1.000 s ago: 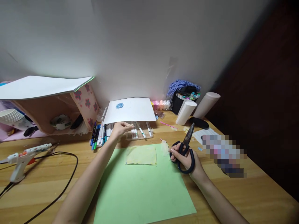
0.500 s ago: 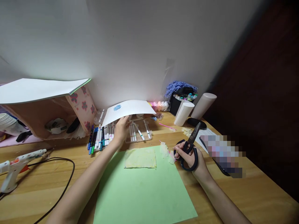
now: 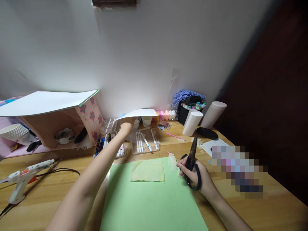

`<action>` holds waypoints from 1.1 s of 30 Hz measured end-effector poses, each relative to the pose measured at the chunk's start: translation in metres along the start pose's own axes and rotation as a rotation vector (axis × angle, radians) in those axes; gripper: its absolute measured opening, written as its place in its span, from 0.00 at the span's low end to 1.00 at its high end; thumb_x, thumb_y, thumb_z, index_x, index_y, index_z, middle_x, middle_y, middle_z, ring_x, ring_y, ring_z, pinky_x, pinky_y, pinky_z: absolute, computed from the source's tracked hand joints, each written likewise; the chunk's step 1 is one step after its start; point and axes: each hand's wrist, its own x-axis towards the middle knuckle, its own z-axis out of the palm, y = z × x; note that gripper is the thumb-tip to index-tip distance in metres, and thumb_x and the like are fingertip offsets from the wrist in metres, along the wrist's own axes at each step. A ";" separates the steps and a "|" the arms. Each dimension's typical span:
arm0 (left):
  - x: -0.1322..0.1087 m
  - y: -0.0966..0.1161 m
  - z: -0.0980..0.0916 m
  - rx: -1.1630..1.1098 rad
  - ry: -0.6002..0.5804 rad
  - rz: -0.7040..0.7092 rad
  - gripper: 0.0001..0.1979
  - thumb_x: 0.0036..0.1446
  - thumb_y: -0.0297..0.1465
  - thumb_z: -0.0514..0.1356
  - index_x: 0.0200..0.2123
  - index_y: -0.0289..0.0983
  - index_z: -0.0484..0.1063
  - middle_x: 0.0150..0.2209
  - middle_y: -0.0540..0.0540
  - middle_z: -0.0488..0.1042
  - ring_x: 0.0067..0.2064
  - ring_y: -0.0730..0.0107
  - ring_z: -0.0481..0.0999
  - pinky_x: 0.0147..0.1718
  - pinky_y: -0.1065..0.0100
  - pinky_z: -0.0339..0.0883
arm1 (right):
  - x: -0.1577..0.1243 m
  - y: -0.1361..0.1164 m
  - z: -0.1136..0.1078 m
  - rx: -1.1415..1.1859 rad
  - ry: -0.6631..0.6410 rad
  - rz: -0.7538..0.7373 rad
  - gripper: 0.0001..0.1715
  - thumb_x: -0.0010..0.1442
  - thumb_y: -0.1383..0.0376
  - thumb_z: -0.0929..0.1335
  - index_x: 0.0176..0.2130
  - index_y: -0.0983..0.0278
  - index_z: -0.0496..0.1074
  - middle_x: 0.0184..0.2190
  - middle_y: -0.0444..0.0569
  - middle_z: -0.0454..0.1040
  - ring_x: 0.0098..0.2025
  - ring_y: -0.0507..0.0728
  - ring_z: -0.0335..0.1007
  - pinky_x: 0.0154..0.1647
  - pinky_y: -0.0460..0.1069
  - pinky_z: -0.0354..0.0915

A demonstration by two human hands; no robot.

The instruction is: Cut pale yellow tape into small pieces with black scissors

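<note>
My left hand (image 3: 126, 125) reaches to the back of the table, its fingers hidden under a curved white sheet (image 3: 141, 112). Black-handled scissors (image 3: 193, 154) are in my right hand (image 3: 194, 171), blades pointing up and away. Below and between my hands lies a green sheet (image 3: 154, 205), with a pale yellow rectangle (image 3: 147, 171) near its far edge. Small pale scraps on a pink stick (image 3: 172, 161) sit just left of the scissors.
Marker trays (image 3: 145, 141) stand beyond the green sheet. A glue gun (image 3: 22, 183) with its cable and an open pink box (image 3: 90, 120) are at left. White cylinders (image 3: 192, 123) and a black pen case (image 3: 184, 113) stand at back right.
My left hand has moved farther under the white sheet, which now covers its fingers. The scissors in my right hand have turned more upright. The camera view has shifted slightly upward.
</note>
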 end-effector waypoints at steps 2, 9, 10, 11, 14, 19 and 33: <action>-0.011 0.004 -0.003 0.072 -0.056 0.024 0.15 0.60 0.35 0.55 0.48 0.34 0.68 0.47 0.40 0.70 0.45 0.61 0.72 0.43 0.57 0.68 | -0.001 -0.001 -0.001 -0.003 -0.024 0.009 0.18 0.50 0.56 0.73 0.29 0.64 0.63 0.28 0.45 0.72 0.23 0.51 0.69 0.23 0.45 0.65; -0.098 0.021 -0.019 0.193 -0.262 0.285 0.15 0.60 0.35 0.50 0.28 0.36 0.71 0.33 0.42 0.73 0.37 0.59 0.72 0.37 0.62 0.63 | 0.002 -0.022 -0.006 0.264 -0.011 0.024 0.19 0.50 0.56 0.73 0.26 0.65 0.63 0.21 0.41 0.69 0.17 0.46 0.63 0.18 0.42 0.60; -0.117 0.020 -0.017 0.195 -0.296 0.316 0.15 0.60 0.35 0.49 0.29 0.36 0.71 0.32 0.42 0.72 0.37 0.60 0.71 0.36 0.63 0.63 | 0.001 -0.025 -0.004 0.298 -0.028 0.044 0.20 0.50 0.55 0.72 0.25 0.65 0.62 0.19 0.41 0.68 0.15 0.44 0.60 0.15 0.40 0.56; -0.134 0.018 -0.013 0.191 -0.347 0.355 0.14 0.61 0.36 0.49 0.32 0.37 0.71 0.34 0.43 0.72 0.38 0.60 0.71 0.36 0.62 0.63 | 0.000 -0.027 -0.002 0.328 -0.067 0.085 0.21 0.52 0.54 0.71 0.24 0.66 0.62 0.19 0.40 0.67 0.13 0.43 0.56 0.12 0.39 0.52; -0.177 0.006 0.003 0.133 -0.347 0.349 0.14 0.61 0.38 0.50 0.41 0.37 0.68 0.42 0.41 0.69 0.42 0.59 0.69 0.40 0.60 0.62 | -0.006 -0.027 0.006 0.445 -0.220 0.258 0.25 0.57 0.46 0.64 0.28 0.66 0.65 0.20 0.43 0.69 0.11 0.43 0.54 0.09 0.38 0.47; -0.200 -0.006 0.023 0.030 -0.266 0.253 0.14 0.55 0.41 0.56 0.39 0.37 0.64 0.38 0.44 0.68 0.40 0.60 0.67 0.38 0.60 0.61 | -0.018 -0.021 0.023 0.431 -0.320 0.312 0.31 0.49 0.40 0.66 0.33 0.65 0.65 0.21 0.42 0.69 0.16 0.45 0.60 0.20 0.44 0.68; -0.196 -0.007 0.005 -0.738 -0.484 -0.025 0.15 0.51 0.42 0.60 0.26 0.37 0.62 0.29 0.52 0.68 0.34 0.69 0.68 0.34 0.71 0.60 | 0.000 -0.023 0.058 -0.182 -0.085 0.134 0.24 0.38 0.60 0.77 0.30 0.64 0.64 0.37 0.52 0.76 0.25 0.52 0.70 0.25 0.47 0.68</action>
